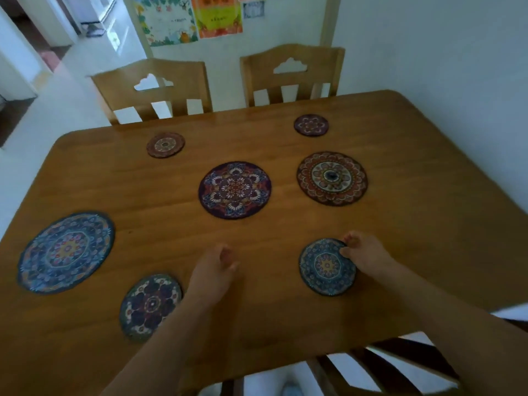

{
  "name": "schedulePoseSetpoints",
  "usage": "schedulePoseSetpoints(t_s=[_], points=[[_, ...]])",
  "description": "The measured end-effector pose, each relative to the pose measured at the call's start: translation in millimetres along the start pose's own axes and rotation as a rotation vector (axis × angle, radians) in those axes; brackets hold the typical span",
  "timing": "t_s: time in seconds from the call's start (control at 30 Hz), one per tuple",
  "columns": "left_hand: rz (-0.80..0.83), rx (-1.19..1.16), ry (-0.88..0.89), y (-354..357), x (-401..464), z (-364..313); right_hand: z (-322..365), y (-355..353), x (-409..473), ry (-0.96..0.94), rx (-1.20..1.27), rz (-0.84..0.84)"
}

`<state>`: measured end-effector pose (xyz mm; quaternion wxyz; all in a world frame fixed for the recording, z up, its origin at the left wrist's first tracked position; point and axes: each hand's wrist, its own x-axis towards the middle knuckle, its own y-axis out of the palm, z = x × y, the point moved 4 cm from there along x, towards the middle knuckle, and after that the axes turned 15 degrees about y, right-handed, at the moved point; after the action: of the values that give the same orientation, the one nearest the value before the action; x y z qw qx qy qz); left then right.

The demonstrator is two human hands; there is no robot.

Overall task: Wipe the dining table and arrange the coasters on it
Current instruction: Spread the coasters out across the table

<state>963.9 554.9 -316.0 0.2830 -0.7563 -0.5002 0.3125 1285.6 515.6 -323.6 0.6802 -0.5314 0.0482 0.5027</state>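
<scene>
Beyond our hands, past the far edge, we see two wooden chairs: a left chair [151, 87] and a right chair [291, 72], each with a cloud-shaped cutout in its back and slats below. Above them, bright posters [194, 18] hang on the white wall [428, 52]. Far off to our left, a pale floor [68, 92] runs toward a doorway. Just below our wrists, a dark chair back [400, 364] shows.

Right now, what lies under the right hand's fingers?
The right hand pinches the far-right edge of the small blue coaster, lying on the table. The rim beneath its fingers is hidden.
</scene>
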Motion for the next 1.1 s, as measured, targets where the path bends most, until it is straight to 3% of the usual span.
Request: schedulePoseSetpoints(t_s=[0.2,0.33,0.7,0.8,0.93,1.1], points=[[0.141,-0.046,0.023,48.0,11.5,-32.3,-63.0,-49.5,18.6,0.100,0.022,-0.108],[0.152,-0.035,0.088,65.1,17.0,-50.3,-87.1,-68.7,24.0,0.089,-0.004,-0.145],[0.148,-0.089,0.058,65.3,21.1,-51.9,-100.3,-70.2,24.3,0.138,-0.106,-0.269],[0.150,-0.120,0.036,60.7,19.3,-48.3,-92.3,-68.0,18.9,0.146,-0.160,-0.367],[0.103,-0.161,0.029,46.5,11.7,-40.2,-63.7,-57.3,6.4,0.041,0.007,-0.485],[-0.059,-0.188,-0.007,-2.6,-6.7,-3.3,7.8,-5.2,-11.9,-0.086,0.093,-0.408]])
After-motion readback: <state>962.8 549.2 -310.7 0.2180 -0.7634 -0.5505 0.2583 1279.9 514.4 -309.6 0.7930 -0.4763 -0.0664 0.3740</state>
